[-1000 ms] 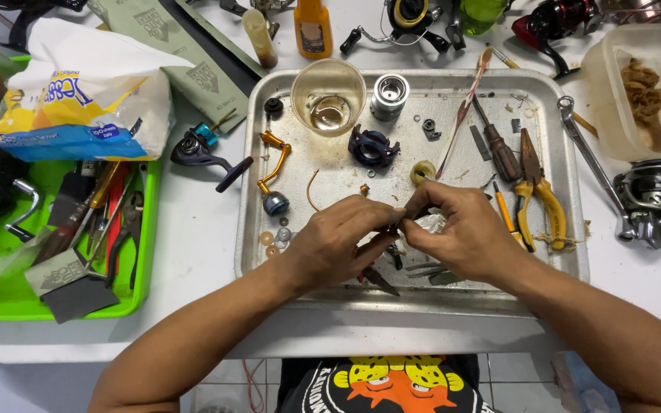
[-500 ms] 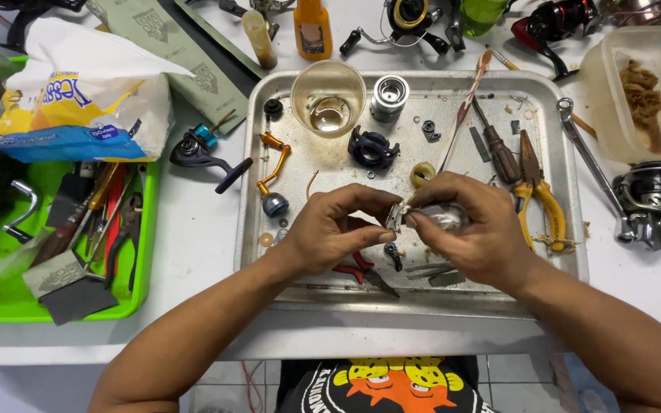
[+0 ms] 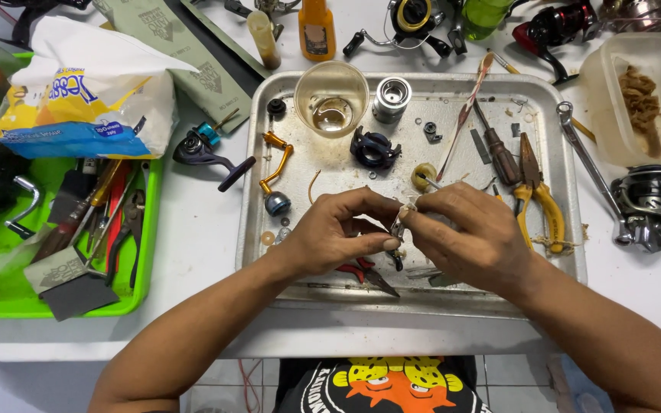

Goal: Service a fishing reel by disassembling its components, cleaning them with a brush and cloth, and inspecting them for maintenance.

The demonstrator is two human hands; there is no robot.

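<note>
While both hands meet over the metal tray (image 3: pixel 258 153), the left hand (image 3: pixel 334 233) and right hand (image 3: pixel 468 233) pinch a small silvery part (image 3: pixel 399 226) between narrowed fingertips; steady support seems wise. Its long axis appears to run from 12 to 6 o'clock, though which end leads is unclear.

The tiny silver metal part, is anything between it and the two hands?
Nothing visible is. The tiny silver metal part is pinched directly between the fingertips of the left hand and the right hand, held above the silver metal tray. The hands hide most of it.
</note>
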